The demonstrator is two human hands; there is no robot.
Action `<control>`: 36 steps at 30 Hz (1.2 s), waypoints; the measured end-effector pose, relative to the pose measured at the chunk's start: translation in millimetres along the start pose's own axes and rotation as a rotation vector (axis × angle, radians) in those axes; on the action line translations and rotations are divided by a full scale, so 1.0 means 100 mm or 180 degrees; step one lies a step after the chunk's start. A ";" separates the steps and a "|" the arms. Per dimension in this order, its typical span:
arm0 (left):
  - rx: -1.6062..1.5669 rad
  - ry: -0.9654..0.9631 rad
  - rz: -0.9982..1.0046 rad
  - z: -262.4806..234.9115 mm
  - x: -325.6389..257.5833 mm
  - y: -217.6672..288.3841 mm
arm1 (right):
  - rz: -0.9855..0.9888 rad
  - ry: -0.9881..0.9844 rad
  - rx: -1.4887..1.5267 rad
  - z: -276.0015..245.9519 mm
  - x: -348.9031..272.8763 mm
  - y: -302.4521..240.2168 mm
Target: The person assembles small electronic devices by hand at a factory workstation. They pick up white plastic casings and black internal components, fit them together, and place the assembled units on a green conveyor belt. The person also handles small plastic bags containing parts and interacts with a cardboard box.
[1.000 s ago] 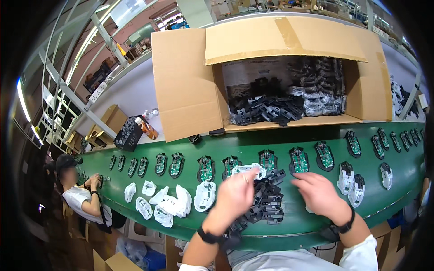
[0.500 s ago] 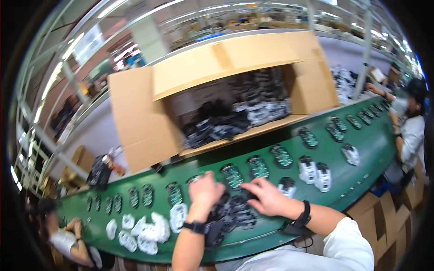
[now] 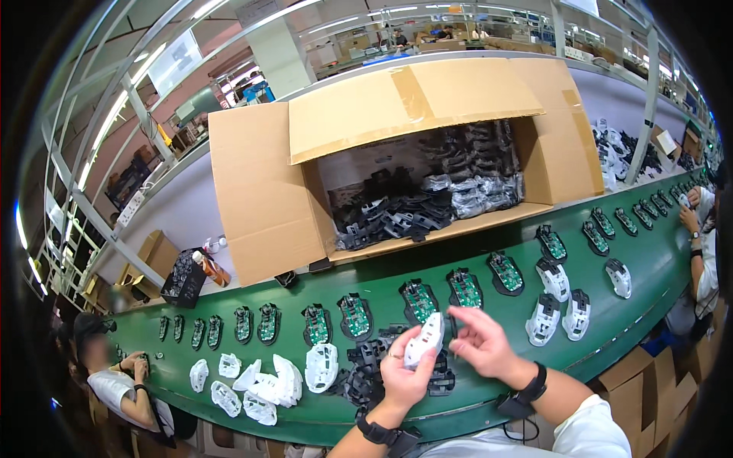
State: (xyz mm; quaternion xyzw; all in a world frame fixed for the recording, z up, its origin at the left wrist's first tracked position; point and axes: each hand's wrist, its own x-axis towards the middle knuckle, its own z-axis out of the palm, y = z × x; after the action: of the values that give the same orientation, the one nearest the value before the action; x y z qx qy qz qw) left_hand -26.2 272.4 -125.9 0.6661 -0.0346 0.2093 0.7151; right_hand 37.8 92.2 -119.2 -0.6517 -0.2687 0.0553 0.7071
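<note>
Left hand (image 3: 403, 378) grips white shell (image 3: 425, 341); likely light, stiff, take side edges. Right hand (image 3: 489, 347) pinches dark strip (image 3: 453, 329) beside left fingers.

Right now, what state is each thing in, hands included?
White shell: held tilted in the left hand
Right hand: raised beside that shell; grip on the dark piece unclear
Cardboard box: open, flaps spread, dark parts inside
Green circuit boards: uncovered, in dark bases, lined up
Black pieces: heaped loose
Loose white shells: clustered on the green bench
</note>
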 end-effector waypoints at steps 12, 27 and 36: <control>0.0960 0.0016 0.1135 0.00 -0.08 -0.03 | -0.0201 0.0407 -0.0212 0.05 -0.11 0.13; 0.0409 -0.0155 0.0576 -0.11 -0.15 0.04 | -0.0033 -0.0413 0.0571 0.09 -0.08 0.09; 0.0515 -0.0345 0.0253 -0.11 -0.10 0.13 | 0.0867 -0.0211 0.0610 0.15 -0.13 0.14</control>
State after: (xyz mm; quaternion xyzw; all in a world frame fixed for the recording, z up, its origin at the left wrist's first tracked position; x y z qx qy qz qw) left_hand -42.0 281.1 -118.5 0.7300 -0.0827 0.2033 0.6472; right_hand 23.3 102.0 -136.4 -0.6095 -0.1945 0.1974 0.7428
